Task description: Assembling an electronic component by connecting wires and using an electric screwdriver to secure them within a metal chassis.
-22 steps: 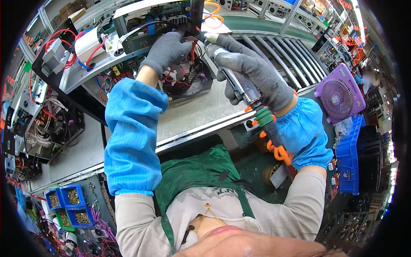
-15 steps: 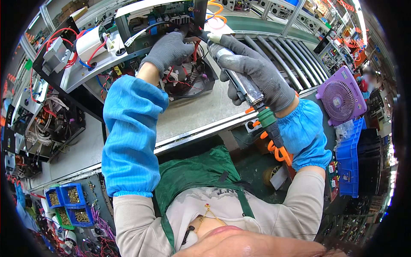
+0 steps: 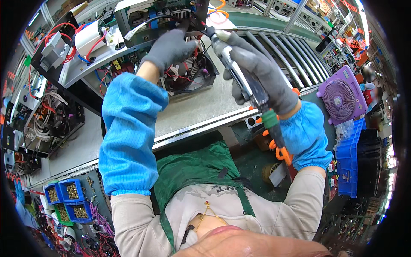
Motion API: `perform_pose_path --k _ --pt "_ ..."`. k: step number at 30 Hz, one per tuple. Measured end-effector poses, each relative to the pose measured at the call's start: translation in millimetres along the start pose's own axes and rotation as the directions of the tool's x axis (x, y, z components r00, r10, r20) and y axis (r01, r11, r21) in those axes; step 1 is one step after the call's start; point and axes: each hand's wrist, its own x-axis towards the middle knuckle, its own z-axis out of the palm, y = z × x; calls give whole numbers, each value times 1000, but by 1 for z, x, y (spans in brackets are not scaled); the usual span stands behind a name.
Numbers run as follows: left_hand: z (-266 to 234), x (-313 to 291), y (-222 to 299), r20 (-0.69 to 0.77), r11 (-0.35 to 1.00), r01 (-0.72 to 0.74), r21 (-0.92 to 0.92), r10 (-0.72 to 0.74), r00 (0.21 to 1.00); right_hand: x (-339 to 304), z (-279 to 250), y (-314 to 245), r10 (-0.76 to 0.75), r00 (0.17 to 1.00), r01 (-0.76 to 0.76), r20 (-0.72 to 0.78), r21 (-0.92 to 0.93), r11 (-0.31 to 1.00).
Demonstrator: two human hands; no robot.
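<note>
My right hand (image 3: 267,70), in a grey glove, is wrapped round a silver air screwdriver (image 3: 236,73) with a green collar and an orange coiled hose at its rear. The tool slants up and left, its front end beside the open black-framed electrical unit (image 3: 128,21). My left hand (image 3: 165,51), gloved the same, reaches to the lower edge of that unit with its fingers bent round a dark part. What exactly they hold merges with the black cables and cannot be made out. Below it sits a black chassis part (image 3: 192,79) with red wires and fins.
Left of my hands stands a metal panel with a white cylinder (image 3: 90,40) and red wires. A roller conveyor (image 3: 295,60) runs at the right, near a purple fan (image 3: 342,95) and a blue crate (image 3: 349,158). Blue bins (image 3: 72,191) of brass-coloured fasteners lie at lower left.
My right hand and the screwdriver have shifted slightly right, drawing the tool's front end a little away from the left fingers. My left hand stays at nearly the same spot.
</note>
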Motion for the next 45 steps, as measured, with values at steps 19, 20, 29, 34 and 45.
perform_pose_path --k 19,20,29,34,45 --pt "36 -249 -169 -517 720 402 -565 -689 507 46 -39 214 290 832 484 474 -874 40" --pt "35 -250 -176 -524 718 412 -561 -693 495 60 -33 215 286 815 524 503 -852 7" --pt "31 -242 -218 -599 748 377 -546 -663 449 82 -40 267 -55 915 387 399 -909 -155" --pt "36 -228 -215 -550 730 290 -619 -666 504 66 -36 314 -537 843 123 30 -983 138" --pt "50 -232 -230 -647 794 187 -579 -587 487 65 -28 325 -536 840 12 -86 -984 176"
